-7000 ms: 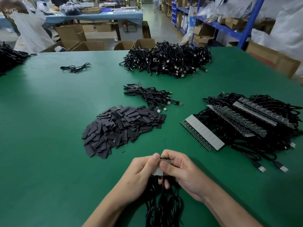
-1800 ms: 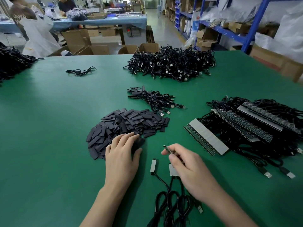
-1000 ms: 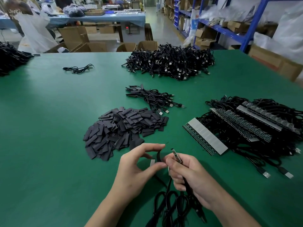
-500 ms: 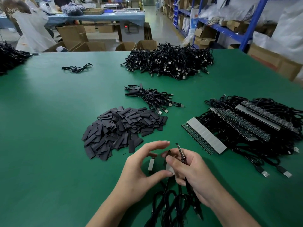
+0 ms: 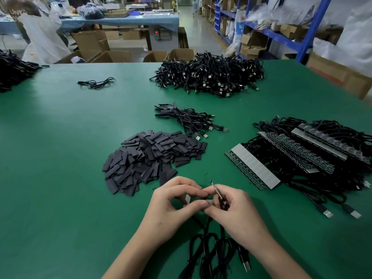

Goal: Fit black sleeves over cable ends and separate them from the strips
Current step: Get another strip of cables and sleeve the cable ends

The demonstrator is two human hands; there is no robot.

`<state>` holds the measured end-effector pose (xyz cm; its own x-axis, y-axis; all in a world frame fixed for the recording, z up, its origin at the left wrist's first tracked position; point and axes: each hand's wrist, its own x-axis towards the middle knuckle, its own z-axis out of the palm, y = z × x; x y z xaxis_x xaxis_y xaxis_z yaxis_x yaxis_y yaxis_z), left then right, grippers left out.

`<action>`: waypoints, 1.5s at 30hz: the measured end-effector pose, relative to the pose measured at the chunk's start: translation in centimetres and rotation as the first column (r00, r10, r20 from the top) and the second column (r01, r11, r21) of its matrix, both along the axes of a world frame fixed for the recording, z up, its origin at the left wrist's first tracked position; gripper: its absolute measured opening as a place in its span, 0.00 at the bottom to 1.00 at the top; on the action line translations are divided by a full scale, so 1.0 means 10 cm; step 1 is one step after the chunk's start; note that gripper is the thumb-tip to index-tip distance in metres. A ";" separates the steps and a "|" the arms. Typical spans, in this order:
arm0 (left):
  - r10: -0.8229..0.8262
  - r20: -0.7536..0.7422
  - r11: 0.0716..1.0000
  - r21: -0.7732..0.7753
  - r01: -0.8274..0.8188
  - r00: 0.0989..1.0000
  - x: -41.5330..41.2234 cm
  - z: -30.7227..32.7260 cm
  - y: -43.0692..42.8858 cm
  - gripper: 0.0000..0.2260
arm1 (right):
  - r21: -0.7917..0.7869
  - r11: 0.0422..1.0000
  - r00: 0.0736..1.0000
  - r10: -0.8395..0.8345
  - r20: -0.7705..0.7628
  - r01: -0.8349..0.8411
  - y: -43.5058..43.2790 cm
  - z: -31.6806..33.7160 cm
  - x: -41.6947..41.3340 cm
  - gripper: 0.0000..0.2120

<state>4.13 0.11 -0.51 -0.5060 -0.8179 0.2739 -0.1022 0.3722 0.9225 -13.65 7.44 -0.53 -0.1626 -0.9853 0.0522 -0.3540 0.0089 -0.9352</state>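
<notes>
My left hand point(image 5: 173, 206) and my right hand point(image 5: 237, 212) meet fingertip to fingertip low over the green table point(image 5: 60, 178). Between them sits a small pale cable end point(image 5: 208, 201), pinched by my right thumb and fingers. My left thumb and forefinger pinch a black sleeve against it; the sleeve is almost wholly hidden. A second thin cable end point(image 5: 216, 190) sticks up from my right hand. A third pale end point(image 5: 187, 199) lies under my left hand. Their black cables point(image 5: 209, 250) trail toward me. The pile of black sleeves point(image 5: 153, 158) lies just beyond my left hand.
Strips of circuit boards with cables attached point(image 5: 251, 168) are stacked at the right. A small bundle of sleeved cables point(image 5: 191, 119) lies behind the sleeve pile, a big heap of cables point(image 5: 209, 77) farther back, and more cables point(image 5: 12, 71) at the far left edge.
My left hand took a sleeve from the pile and came back to my right hand. Over the last second the fingertips closed together on the cable end.
</notes>
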 end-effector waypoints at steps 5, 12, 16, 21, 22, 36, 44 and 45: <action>-0.025 0.043 1.000 0.013 0.024 0.999 -0.01 0.00 0.00 0.05 | -0.011 1.000 1.000 -0.007 -0.025 0.007 -0.01 -0.02 0.01 0.06; 0.072 0.353 0.969 -0.245 0.018 0.933 0.09 -0.04 -0.08 0.10 | -0.014 0.995 0.994 -0.102 0.040 0.103 -0.06 -0.06 -0.09 0.08; 0.174 0.518 0.908 -0.414 0.067 0.837 0.04 -0.07 -0.05 0.15 | 0.016 0.981 0.975 -0.196 0.107 0.196 -0.07 -0.07 -0.11 0.18; 0.231 0.554 0.869 -0.487 0.085 0.800 -0.04 -0.09 -0.02 0.12 | 0.027 0.975 0.969 -0.223 0.101 0.222 -0.09 -0.10 -0.12 0.18; 0.244 0.546 0.864 -0.497 0.075 0.801 -0.04 -0.08 -0.01 0.11 | 0.029 0.975 0.970 -0.222 0.101 0.220 -0.10 -0.10 -0.11 0.18; 0.207 0.186 0.969 -0.172 -0.175 0.960 -0.02 -0.06 0.00 0.05 | 0.030 0.996 0.990 -0.083 0.111 0.080 -0.08 -0.06 -0.10 0.15; 0.145 0.078 0.989 -0.049 -0.141 0.986 -0.04 -0.05 0.03 0.08 | 0.000 1.000 0.989 -0.014 0.147 0.014 -0.06 -0.02 -0.10 0.14; 0.161 0.082 0.980 -0.132 -0.150 0.984 -0.04 -0.04 0.03 0.07 | -0.003 1.000 0.989 -0.014 0.148 0.015 -0.06 -0.01 -0.09 0.14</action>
<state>3.73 0.37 -0.96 -0.4031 -0.8508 0.3370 -0.2497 0.4566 0.8539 -14.55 6.87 -0.64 -0.1832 -0.9826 0.0306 -0.2117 0.0090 -0.9773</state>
